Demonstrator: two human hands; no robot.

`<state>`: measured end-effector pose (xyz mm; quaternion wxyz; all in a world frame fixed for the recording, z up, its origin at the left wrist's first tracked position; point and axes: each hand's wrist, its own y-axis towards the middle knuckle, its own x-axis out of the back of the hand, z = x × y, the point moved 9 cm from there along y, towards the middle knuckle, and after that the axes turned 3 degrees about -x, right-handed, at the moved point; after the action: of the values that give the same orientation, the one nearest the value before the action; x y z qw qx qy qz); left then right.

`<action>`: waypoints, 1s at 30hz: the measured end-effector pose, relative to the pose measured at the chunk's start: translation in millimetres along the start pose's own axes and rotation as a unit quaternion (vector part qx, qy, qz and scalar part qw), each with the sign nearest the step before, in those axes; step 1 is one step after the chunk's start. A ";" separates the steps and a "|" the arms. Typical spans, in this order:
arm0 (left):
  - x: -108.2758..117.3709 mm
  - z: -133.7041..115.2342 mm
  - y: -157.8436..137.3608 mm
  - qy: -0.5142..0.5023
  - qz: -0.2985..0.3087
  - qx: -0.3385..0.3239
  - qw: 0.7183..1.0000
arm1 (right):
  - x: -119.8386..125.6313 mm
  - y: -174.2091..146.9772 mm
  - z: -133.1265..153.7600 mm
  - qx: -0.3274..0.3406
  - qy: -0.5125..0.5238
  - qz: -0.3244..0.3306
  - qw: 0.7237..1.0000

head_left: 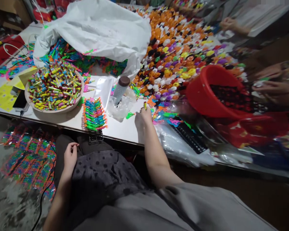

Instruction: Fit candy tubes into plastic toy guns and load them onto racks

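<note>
My right hand (146,115) is closed at the table's front, and a small yellow tube with a dark red end (144,105) sticks up from its fingers. The tube resembles the many small wrapped tubes (55,86) heaped in a round pale bowl (62,110) at the left. My left hand (70,154) rests on my lap with its fingers curled in, and nothing shows in it. Between bowl and right hand lies a packed row of colourful plastic figures (94,114) on a black rack (95,136). One loose green figure (130,115) lies left of my right hand.
A brown-capped bottle (122,86) stands amid clear plastic. Behind are a white sack (98,29) and a large pile of small toys (168,41). At right are a red basin (199,93), a black rack (190,136), clear bags (178,147) and other people's hands (269,83).
</note>
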<state>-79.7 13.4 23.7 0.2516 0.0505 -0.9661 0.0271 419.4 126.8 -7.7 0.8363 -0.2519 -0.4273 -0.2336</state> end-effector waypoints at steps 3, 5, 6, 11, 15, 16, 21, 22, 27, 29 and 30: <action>-3.2 -1.2 1.6 -0.015 0.006 0.001 1.000 | -3.3 -19.4 -2.4 0.037 0.037 0.011 0.999; -5.7 -0.7 1.5 -0.021 0.012 0.003 1.000 | -11.0 -30.1 3.0 0.080 0.042 0.041 0.995; -6.7 -0.3 1.0 -0.023 0.014 0.004 1.000 | -15.9 -34.1 6.2 0.099 0.021 0.060 0.993; -6.2 4.6 -4.7 -0.033 0.015 0.006 0.999 | -32.1 -36.3 14.6 0.109 -0.153 0.129 0.974; -5.3 10.4 -11.9 -0.039 0.010 0.007 0.999 | -37.2 -28.8 22.6 0.085 -0.201 0.145 0.965; -5.9 11.8 -13.7 -0.042 0.010 0.008 0.999 | -38.7 -27.6 24.8 0.079 -0.211 0.142 0.964; -9.3 14.8 -21.6 -0.059 0.016 0.013 0.998 | -40.6 -32.1 29.6 0.051 -0.223 0.097 0.969; -8.5 14.7 -23.0 -0.061 0.014 0.013 0.998 | -39.3 -34.9 27.6 0.045 -0.214 0.091 0.972; 0.0 16.0 -28.7 -0.069 -0.001 0.018 0.997 | -31.7 -56.0 3.8 0.018 -0.158 0.116 0.980; 0.4 17.6 -30.2 -0.076 0.001 0.020 0.997 | -31.2 -71.4 -7.2 0.008 -0.119 0.141 0.983; -0.7 18.1 -30.6 -0.081 0.004 0.022 0.996 | -32.0 -81.3 -11.6 0.005 -0.098 0.153 0.983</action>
<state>-84.5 -18.3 8.4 0.1710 0.0546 -0.9827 0.0446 360.3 63.1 -22.2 0.8177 -0.3316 -0.4646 -0.0747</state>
